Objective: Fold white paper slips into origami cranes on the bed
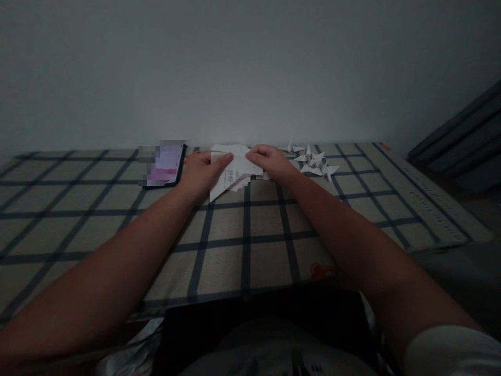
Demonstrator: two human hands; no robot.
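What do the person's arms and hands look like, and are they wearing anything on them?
The left hand and right hand are bare, with no gloves. The forearms are bare too, with no watch showing. A pale, plain-looking sleeve shows on the right arm.

- Nothing legible.
- Paper: small dark print on white face; characters too faint and blurred to read.
- Cloth: lettering along right-hand border, seen inverted; wording not made out.
- Phone: lit screen partly pixelated; content unreadable.
- Shirt: dark marks at lower frame edge, cut off; unreadable.
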